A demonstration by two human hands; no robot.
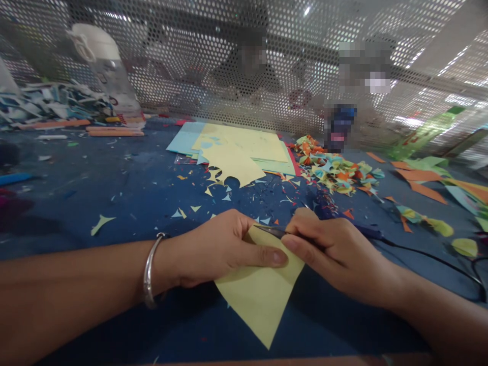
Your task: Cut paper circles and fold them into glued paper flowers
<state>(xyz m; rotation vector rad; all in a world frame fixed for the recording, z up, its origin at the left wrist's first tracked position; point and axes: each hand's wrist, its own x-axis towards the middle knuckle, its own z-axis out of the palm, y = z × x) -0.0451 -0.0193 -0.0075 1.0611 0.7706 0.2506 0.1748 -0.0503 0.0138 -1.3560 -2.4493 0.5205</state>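
Observation:
A sheet of yellow paper (263,300) hangs tilted above the blue table, one corner pointing down toward me. My left hand (229,244) pinches its upper left part, with the thumb lying flat on top. Around a pair of scissors (271,231) my right hand (331,244) is closed; the handles are mostly hidden by its fingers. The scissors' blades lie at the paper's upper edge, close to my left fingers. Beyond my hands lies a stack of coloured sheets (244,142), with a scallop-cut yellow sheet (232,165) on it.
Small paper scraps (194,208) litter the blue table (125,203). A pile of coloured cut pieces (339,170) sits back right, near a corded purple tool (362,229). A water bottle (118,76) stands back left beside shredded strips (57,104). A perforated metal screen (183,61) bounds the back.

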